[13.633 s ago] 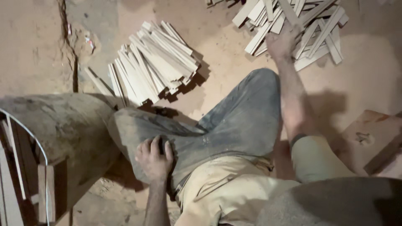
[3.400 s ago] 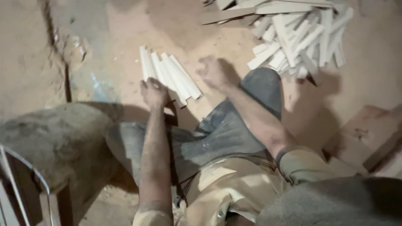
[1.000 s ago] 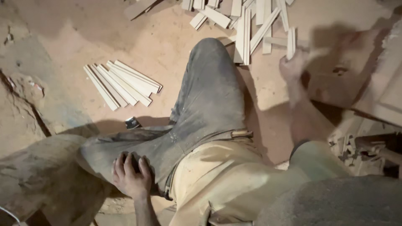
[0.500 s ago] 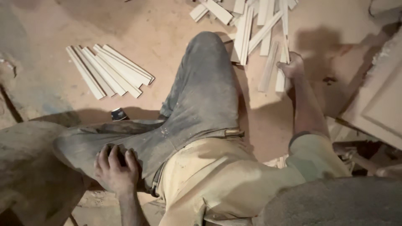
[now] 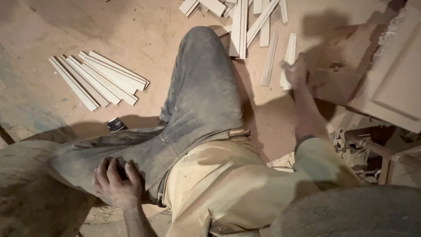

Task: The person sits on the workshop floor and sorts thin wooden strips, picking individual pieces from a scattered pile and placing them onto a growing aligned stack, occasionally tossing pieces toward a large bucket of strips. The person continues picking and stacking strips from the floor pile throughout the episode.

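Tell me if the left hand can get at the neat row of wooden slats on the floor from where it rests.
Probably yes, with a long stretch. The left hand rests on the bent leg; the slats lie beyond it, with only bare floor around them.

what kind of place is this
Probably a small woodworking shop: cut wooden slats lie sorted on a dusty floor, with a moulded wooden panel at the right.

No package, sign or screen shows on the dusty workshop floor; the only possible label is a small dark rectangular tag [image 5: 116, 125] with pale marks beside the bent knee, too blurred to tell.
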Motion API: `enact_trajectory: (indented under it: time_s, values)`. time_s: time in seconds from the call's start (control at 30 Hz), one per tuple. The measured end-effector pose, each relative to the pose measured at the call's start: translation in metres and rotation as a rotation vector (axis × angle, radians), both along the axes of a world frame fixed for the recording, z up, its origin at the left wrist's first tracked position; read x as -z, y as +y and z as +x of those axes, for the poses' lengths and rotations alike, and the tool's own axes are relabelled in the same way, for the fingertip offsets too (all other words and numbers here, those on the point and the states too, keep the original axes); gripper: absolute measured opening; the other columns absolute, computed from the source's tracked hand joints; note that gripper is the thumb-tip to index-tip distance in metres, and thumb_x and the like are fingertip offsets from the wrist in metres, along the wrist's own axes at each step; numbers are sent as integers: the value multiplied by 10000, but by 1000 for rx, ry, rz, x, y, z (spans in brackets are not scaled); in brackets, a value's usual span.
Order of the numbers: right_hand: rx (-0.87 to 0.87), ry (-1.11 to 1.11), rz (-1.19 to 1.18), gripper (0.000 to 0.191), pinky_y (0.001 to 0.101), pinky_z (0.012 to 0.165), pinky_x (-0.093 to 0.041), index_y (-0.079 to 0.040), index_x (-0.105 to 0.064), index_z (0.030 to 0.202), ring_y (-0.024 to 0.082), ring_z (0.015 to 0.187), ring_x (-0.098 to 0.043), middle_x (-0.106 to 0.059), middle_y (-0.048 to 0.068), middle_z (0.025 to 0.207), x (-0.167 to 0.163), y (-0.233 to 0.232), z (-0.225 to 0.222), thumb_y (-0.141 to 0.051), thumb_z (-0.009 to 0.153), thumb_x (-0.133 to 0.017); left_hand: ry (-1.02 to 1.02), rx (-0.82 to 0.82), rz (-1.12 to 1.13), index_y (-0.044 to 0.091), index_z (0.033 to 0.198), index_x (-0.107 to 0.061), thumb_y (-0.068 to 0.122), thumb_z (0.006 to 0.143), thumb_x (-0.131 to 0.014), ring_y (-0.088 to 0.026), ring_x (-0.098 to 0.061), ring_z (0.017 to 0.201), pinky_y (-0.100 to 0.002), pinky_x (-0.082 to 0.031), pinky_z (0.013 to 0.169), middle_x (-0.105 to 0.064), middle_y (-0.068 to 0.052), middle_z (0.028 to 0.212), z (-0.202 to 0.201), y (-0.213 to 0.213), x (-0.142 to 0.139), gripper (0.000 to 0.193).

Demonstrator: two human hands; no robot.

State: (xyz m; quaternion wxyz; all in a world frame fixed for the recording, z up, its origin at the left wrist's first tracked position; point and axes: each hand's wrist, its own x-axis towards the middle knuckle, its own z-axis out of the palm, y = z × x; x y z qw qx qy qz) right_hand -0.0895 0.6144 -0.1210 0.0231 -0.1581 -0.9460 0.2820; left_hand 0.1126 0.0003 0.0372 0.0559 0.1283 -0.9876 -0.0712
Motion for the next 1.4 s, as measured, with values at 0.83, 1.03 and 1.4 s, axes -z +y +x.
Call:
enact_trajectory:
  time_s: [0.83,1.03,1.4]
  values:
    - [248,-88,-250,511,439,886,-591,153,-568,1229,328,1000,-737,-732,254,1140,11,-71,-31,-209,899,-713,27,-32,9,97,1233,-706,371,998,-692,-370,-556,1351,-536,-434,1120,-648,-112,1401,-2,-2,6,361]
    - [150,51,-418,428,404,750,-646,63,-656,1205,297,887,-762,-748,185,1061,3,-113,-87,-146,834,-690,24,-55,8,108,1211,-703,361,967,-706,-371,-555,1338,-530,-406,1119,-650,-98,1380,-7,1,3,351]
    - [48,-191,277,517,504,796,-569,80,-615,1090,457,878,-702,-712,294,958,11,-156,-100,-233,727,-806,35,-99,100,97,1247,-699,332,961,-707,-390,-518,1365,-549,-374,1161,-621,-121,1421,-5,1,6,369]
